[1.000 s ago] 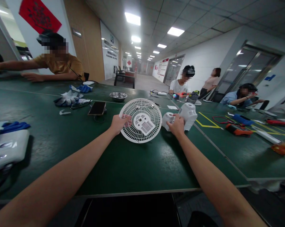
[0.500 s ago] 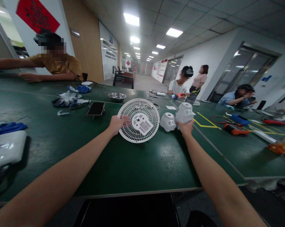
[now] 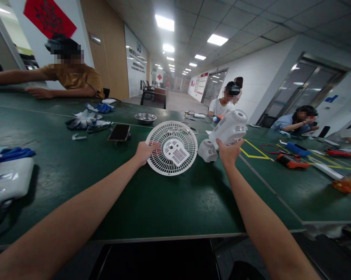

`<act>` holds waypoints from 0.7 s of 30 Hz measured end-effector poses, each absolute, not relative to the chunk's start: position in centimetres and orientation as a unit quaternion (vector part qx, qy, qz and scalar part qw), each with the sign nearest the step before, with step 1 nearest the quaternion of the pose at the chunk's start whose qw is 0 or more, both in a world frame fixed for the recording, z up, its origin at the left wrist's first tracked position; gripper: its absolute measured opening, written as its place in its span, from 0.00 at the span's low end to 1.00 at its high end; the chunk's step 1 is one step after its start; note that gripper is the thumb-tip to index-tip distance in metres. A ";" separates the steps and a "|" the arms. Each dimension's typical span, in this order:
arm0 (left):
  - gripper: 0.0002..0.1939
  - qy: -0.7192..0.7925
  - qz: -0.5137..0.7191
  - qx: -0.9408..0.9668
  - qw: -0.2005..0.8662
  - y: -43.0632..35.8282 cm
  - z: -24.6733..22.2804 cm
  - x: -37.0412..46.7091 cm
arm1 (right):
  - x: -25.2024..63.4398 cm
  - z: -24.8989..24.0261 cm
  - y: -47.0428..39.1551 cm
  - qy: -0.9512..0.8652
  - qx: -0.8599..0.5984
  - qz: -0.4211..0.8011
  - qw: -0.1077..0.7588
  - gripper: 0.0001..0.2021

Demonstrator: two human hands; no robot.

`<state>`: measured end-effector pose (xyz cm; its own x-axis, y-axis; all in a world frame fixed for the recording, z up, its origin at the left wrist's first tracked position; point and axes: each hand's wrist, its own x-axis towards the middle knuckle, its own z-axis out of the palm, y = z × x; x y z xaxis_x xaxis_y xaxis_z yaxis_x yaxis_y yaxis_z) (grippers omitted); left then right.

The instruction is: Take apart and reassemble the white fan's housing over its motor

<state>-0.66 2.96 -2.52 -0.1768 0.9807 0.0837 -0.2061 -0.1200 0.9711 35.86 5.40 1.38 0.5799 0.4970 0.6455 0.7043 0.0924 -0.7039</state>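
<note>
My left hand (image 3: 145, 153) grips the left rim of a round white fan grille (image 3: 182, 134), its thumb across the bars. The grille's slotted centre plate faces me. To the right, my right hand (image 3: 229, 152) is closed around a white plastic motor housing (image 3: 230, 127) with vent slots, held tilted above the table. Between the grille and that hand, a second white vented housing (image 3: 207, 151) rests on the green table (image 3: 169, 206).
A phone (image 3: 119, 132), gloves (image 3: 86, 119) and a metal bowl (image 3: 145, 118) lie left and behind the grille. A white device (image 3: 10, 181) is at far left. An orange multimeter (image 3: 292, 161) lies at right. Several people sit around the table.
My right hand has raised the white housing and tilted it, so that it shows more of its side. The left hand and the grille stay nearly in place.
</note>
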 end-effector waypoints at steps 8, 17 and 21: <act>0.10 0.453 0.615 0.433 0.479 3.5 -3.2 -1.0 | 33.2 -0.5 5.2 -0.479 -0.740 -0.014 0.473 0.41; 0.09 0.455 0.615 0.426 0.483 4.2 -3.7 -1.0 | 34.6 -1.3 5.3 -0.521 -0.728 -0.010 0.446 0.41; 0.08 0.463 0.609 0.423 0.486 3.4 -3.0 -0.8 | 34.8 -1.6 5.4 -0.503 -0.719 -0.003 0.479 0.40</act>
<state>-0.80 3.45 -2.98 -0.1700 0.9832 0.0661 -0.2002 -0.1001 0.9746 34.80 5.40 -1.61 0.4933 0.7209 0.4867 0.7269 -0.0344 -0.6858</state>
